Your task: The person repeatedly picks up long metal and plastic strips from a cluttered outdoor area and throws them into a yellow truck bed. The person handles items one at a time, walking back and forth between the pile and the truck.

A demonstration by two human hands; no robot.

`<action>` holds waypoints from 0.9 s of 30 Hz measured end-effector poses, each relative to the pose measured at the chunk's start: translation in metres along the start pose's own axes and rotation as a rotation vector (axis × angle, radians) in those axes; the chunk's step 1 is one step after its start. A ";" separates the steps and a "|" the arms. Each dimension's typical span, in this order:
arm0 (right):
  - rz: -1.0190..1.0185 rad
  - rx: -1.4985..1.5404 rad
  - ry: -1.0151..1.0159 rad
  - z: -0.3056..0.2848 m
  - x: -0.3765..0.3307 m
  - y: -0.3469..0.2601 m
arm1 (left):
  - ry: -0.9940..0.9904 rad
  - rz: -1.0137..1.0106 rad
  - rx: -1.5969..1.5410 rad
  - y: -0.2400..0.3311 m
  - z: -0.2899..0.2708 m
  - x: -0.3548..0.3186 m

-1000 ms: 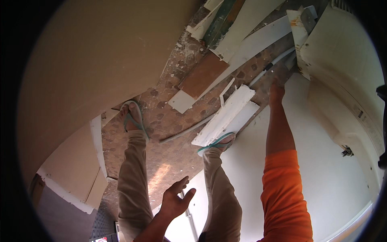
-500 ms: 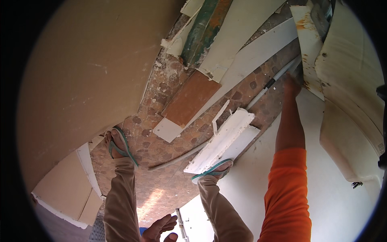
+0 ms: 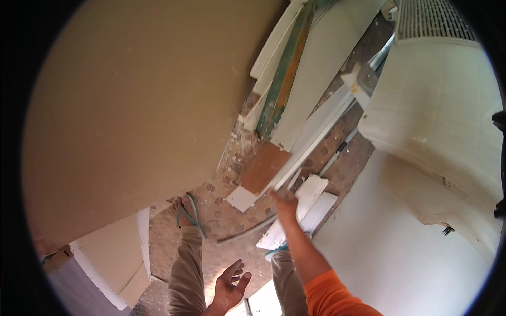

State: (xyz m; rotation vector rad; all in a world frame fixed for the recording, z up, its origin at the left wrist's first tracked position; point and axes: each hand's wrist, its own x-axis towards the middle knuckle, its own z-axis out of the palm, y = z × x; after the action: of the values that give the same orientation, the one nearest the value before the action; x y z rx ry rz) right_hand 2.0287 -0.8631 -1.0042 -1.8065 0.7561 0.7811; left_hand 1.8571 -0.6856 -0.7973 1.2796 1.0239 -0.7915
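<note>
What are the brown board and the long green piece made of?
Brown board: maybe wood or fibreboard, since it looks flat, dull and evenly brown.
Green piece: perhaps painted wood or metal; orange-brown beside the green could be bare wood or rust.

Right hand point(image 3: 285, 201) blurred, possibly gripping white strip point(image 3: 312, 146), vent grille point(image 3: 435, 21) cut off above

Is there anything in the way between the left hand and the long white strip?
Yes, down low: the thin grey pipe lies on the floor between the left hand and the near end of the long white strip. The right hand, too blurred to tell if it grips, is by that end.
</note>
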 end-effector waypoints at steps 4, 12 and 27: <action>0.046 -0.024 -0.090 0.052 -0.092 0.039 | 0.224 0.326 0.238 0.016 -0.009 0.014; -0.080 0.117 -0.258 0.104 -0.195 0.071 | -0.037 0.319 0.515 0.130 0.012 0.149; -0.763 -0.432 0.570 0.108 0.058 -0.261 | 0.232 0.373 0.843 0.072 -0.105 0.156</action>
State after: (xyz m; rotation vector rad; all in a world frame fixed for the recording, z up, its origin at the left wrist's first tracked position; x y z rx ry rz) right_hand 2.2489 -0.6879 -0.9433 -2.5099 0.1759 -0.1039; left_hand 1.9635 -0.5606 -0.9133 2.2486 0.5867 -0.8181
